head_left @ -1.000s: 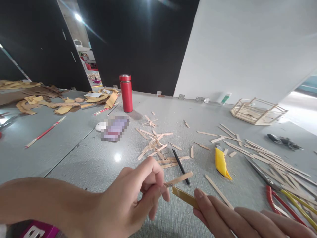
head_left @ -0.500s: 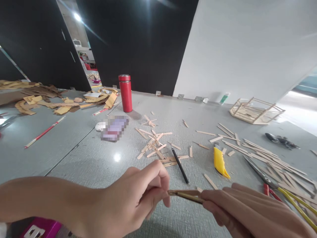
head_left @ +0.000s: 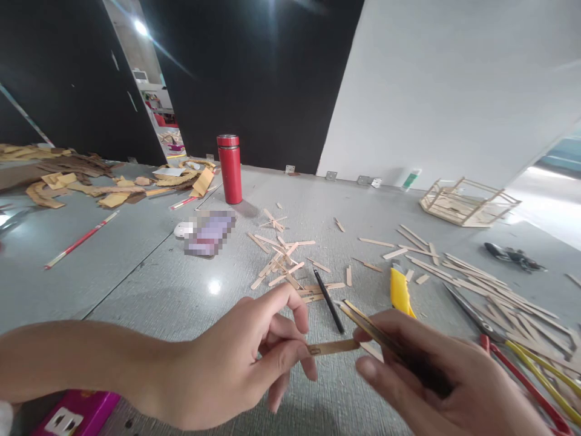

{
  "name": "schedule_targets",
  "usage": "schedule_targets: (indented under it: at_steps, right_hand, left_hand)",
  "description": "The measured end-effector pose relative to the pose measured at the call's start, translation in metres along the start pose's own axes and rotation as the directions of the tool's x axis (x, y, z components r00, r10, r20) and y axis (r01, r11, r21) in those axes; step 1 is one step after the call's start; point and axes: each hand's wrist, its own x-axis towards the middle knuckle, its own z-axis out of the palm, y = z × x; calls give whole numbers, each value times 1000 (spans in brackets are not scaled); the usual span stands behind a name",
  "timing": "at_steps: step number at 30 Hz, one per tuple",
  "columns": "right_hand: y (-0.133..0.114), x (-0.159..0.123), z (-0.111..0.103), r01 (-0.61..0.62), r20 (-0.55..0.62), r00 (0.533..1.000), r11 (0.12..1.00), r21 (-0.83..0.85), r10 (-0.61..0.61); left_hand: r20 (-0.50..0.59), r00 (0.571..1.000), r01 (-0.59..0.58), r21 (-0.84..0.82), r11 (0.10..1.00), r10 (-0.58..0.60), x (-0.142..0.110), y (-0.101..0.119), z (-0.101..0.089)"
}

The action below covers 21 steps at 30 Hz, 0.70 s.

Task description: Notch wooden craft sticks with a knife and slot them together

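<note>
From here: purple slab (head_left: 211, 233) blurred out, can't ID. Left fingers (head_left: 290, 357) hide the stick's (head_left: 336, 347) near end. Right hand (head_left: 445, 375) covers yellow cutter's (head_left: 400, 290) lower end. Magenta box (head_left: 102, 406) cut off.

A hand could have passed on the left, over the grey tabletop (head_left: 136, 290) between the left forearm (head_left: 136, 357) and the pixelated purple object (head_left: 211, 233), with the red flask (head_left: 230, 172) standing upright beyond it. Ahead of the two hands, the heap of wooden sticks (head_left: 287, 275) and the black pen (head_left: 329, 301) obstructed a low path. Past the right hand (head_left: 436, 369), the yellow cutter (head_left: 400, 293), the long-handled shears (head_left: 476, 318) and scattered strips (head_left: 494, 290) left only narrow gaps.
</note>
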Motion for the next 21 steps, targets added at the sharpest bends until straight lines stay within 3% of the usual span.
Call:
schedule_targets:
  at_steps: [7, 14, 17, 21]
  right_hand:
    - [-12, -11, 29, -106, 79, 992, 986, 128, 97]
    - [-16, -9, 31, -252, 109, 965, 957, 142, 237]
    - [-18, -8, 30, -194, 79, 979, 975, 110, 186]
    - [-13, -12, 30, 64, -11, 998, 997, 52, -64]
  left_hand:
    - [-4, 1000, -5, -40, 999, 5, 3, -12, 8]
    - [38, 997, -61, 40, 997, 60, -2, -18, 10]
    - [38, 996, -81, 81, 993, 78, -3, -20, 12]
    - [36, 996, -87, -27, 996, 88, -2, -19, 15]
